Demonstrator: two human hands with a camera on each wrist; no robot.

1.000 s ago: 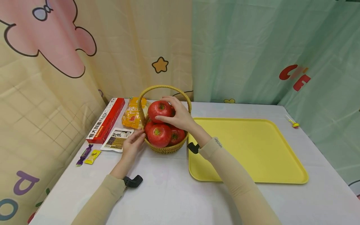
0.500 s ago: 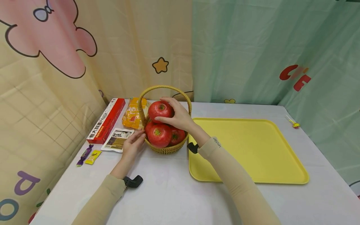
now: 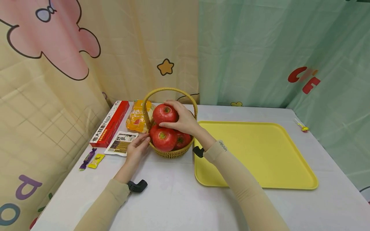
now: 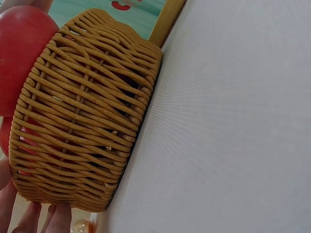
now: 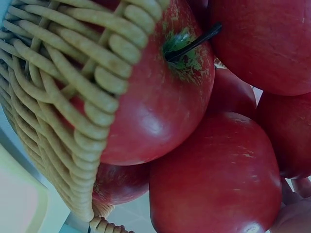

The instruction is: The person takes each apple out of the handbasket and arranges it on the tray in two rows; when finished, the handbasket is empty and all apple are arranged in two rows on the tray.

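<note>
My right hand holds the topmost red apple, its thumb at the near side and its fingers round the far side. That apple sits above several other red apples heaped in a wicker basket with a tall arched handle. My left hand grips the basket's left rim, and its fingers show against the weave in the left wrist view. Seen close from the right wrist, an apple with a dark stem lies against the woven rim; fingertips appear in the lower right corner.
A yellow tray lies right of the basket. To the left are a red pasta box, an orange bag, a white-and-brown packet, a purple candy and a yellow candy. A lollipop lies far right.
</note>
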